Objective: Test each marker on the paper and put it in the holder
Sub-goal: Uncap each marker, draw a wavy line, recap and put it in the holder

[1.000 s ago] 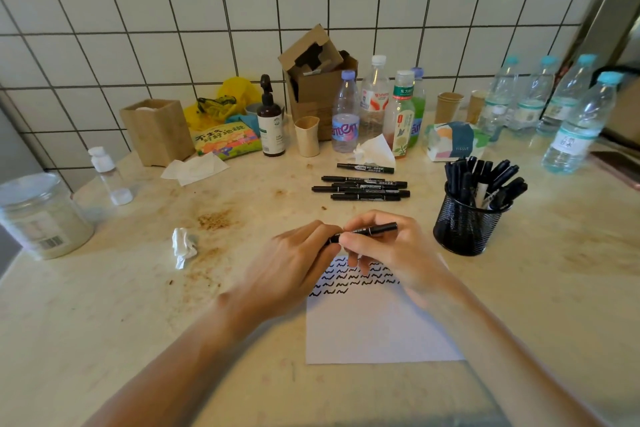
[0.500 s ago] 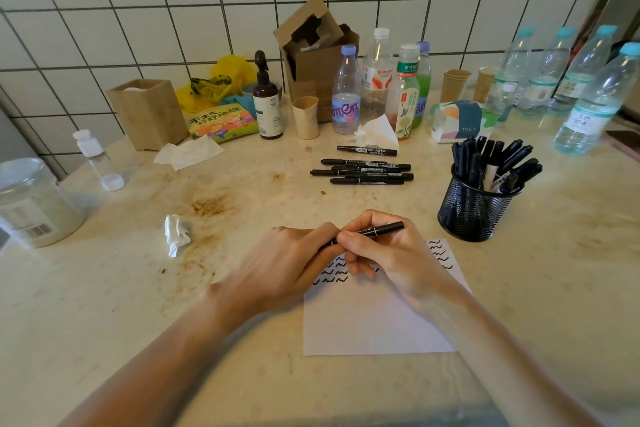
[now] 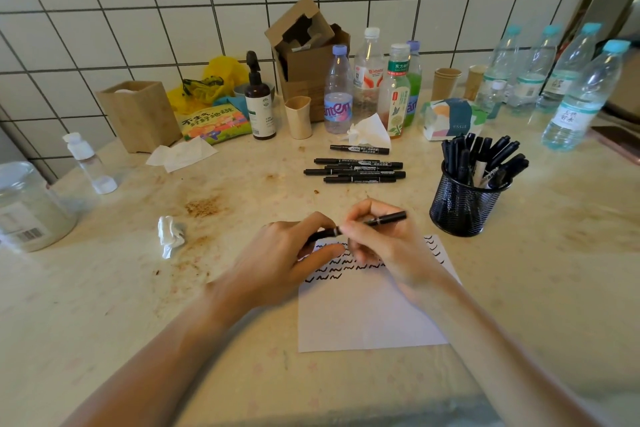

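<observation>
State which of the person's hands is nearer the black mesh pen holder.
Right. The right hand grips the marker just beside the mesh pen holder; the left hand grips its far end, farther away.

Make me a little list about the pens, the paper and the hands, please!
Left hand: grips one end of a black pen
Right hand: grips the same pen
Pen in hands: level, just above the paper
Paper: flat on the table, black squiggles along its far edge
Pens waiting: about five, lying beyond the paper
Pen pot: black mesh, full of pens, right of the paper
</observation>
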